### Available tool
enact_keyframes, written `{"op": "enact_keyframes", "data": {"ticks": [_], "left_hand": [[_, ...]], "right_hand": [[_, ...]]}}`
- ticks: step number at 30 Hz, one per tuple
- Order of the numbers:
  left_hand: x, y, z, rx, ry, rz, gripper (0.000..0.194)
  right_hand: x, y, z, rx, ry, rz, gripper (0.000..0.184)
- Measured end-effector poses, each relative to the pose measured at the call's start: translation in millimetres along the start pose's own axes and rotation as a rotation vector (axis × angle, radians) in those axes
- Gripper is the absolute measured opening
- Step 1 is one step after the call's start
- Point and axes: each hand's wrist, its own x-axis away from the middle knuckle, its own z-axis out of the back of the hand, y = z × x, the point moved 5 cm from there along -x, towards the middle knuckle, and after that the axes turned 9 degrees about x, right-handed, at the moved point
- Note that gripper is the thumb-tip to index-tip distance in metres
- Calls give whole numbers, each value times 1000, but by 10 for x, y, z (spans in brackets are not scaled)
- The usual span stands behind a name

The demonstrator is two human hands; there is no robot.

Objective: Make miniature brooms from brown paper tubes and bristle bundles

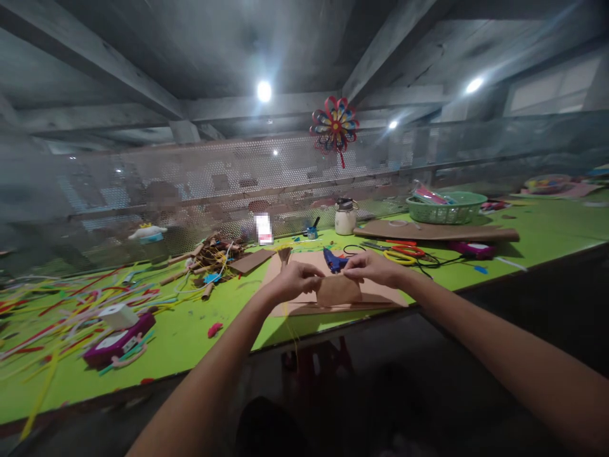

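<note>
Paper (339, 293) spanned the gap between left hand (295, 280) and right hand (373, 268), each nearly closed, pinching an upper corner; I judged light, even grip best, clear of the glue gun (334, 261) just beyond.

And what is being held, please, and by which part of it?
A small brown sheet, by its upper edge: left hand at the left corner, right hand toward the right.

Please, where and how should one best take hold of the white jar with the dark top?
Probably around the body of the white jar, below its dark top, coming level from the near left. The jar stands upright, so its side can be wrapped; the long brown sheet lies close at its right, while the small blue bottle stands apart at its left.
</note>
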Motion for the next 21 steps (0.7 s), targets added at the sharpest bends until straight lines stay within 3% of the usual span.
{"op": "enact_keyframes", "data": {"ticks": [4, 9, 21], "left_hand": [[-111, -192, -123, 27, -43, 14, 23], [-176, -438, -320, 38, -44, 51, 27], [-221, -533, -464, -13, 36, 23, 25]], "right_hand": [[-24, 163, -209, -52, -45, -22, 25], [11, 316, -457, -54, 24, -14, 21], [-33, 264, -511, 171, 115, 118, 20]]}}
